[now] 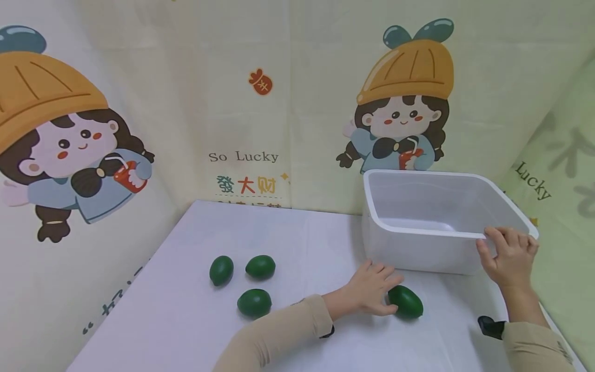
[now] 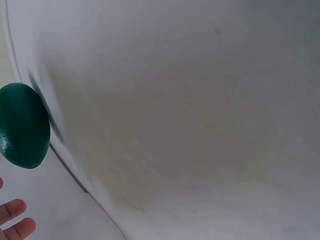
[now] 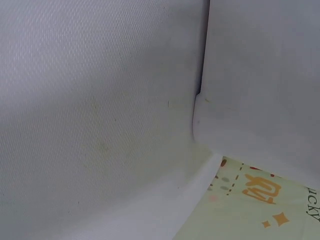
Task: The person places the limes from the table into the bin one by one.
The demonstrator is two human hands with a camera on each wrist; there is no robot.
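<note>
My left hand (image 1: 372, 289) reaches over the white table with fingers spread, its thumb and fingertips right at a green lime (image 1: 406, 302). In the left wrist view that lime (image 2: 22, 125) lies at the left edge, with a few fingertips (image 2: 19, 227) below it. My right hand (image 1: 509, 253) grips the near right rim of a white plastic bin (image 1: 418, 250), fingers over the edge and thumb against the outer wall. Only the bin's smooth wall (image 3: 260, 75) and the white cloth show in the right wrist view; the hand itself is out of frame there.
Three more green limes (image 1: 254, 303) lie grouped on the left of the table (image 1: 307, 232). The bin stands at the back right, and its visible floor is bare. Behind the table hangs a cream cloth (image 1: 316, 103) printed with cartoon figures.
</note>
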